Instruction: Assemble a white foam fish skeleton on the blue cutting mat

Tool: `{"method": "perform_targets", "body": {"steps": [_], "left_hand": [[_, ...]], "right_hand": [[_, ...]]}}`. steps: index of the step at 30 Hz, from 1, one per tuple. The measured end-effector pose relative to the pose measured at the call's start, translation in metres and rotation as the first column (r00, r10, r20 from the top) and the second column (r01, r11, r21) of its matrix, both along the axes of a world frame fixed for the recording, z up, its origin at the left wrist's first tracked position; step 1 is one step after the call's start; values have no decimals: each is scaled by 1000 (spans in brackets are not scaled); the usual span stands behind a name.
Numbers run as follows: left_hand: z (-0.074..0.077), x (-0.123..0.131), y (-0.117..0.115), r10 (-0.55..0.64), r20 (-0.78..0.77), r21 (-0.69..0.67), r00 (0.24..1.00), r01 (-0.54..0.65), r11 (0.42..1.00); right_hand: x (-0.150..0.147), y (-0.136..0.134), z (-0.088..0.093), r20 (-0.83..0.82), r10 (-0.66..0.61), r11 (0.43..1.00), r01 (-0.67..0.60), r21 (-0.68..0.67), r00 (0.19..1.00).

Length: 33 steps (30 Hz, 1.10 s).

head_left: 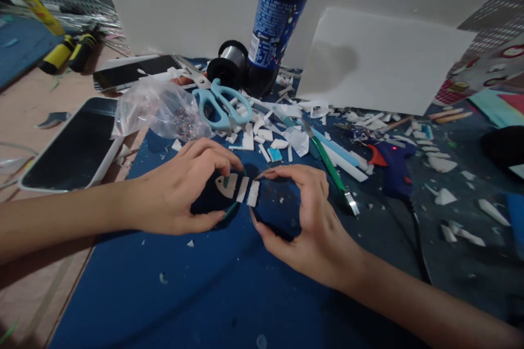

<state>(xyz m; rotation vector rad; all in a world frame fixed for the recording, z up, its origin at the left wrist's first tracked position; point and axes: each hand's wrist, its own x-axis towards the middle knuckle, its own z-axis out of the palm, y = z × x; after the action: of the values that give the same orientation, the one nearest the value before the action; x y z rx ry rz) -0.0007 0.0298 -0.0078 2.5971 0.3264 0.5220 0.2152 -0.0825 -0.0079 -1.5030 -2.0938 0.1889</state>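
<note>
Three white foam-like pieces lie in a row between my hands: a rounded, pointed piece with a small hole [226,186], like a fish head, then a middle strip [242,190] and a right strip [253,193]. My left hand [192,185] arches over the rounded piece, its long green nails at the two ends of the middle strip. From the other side, my right hand [305,210] curves in and pinches the right strip endwise between the nails of thumb and forefinger. Whether the strips are lifted off the blue mat [184,289] I cannot tell.
White scraps [266,133] litter the mat's back. Behind my hands are light-blue scissors [223,103], a green-handled craft knife [327,163], a dark drink bottle [276,27] and a wire spool [229,62]. A blue glue gun [395,166] lies right, a phone [73,142] left.
</note>
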Motion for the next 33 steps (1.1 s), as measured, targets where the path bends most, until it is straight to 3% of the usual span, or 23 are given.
{"method": "perform_targets", "body": {"steps": [33], "left_hand": [[0, 0, 1, 5, -20, 1, 1000, -5, 1000]], "right_hand": [[0, -1, 2, -3, -12, 1000, 12, -2, 1000]]}}
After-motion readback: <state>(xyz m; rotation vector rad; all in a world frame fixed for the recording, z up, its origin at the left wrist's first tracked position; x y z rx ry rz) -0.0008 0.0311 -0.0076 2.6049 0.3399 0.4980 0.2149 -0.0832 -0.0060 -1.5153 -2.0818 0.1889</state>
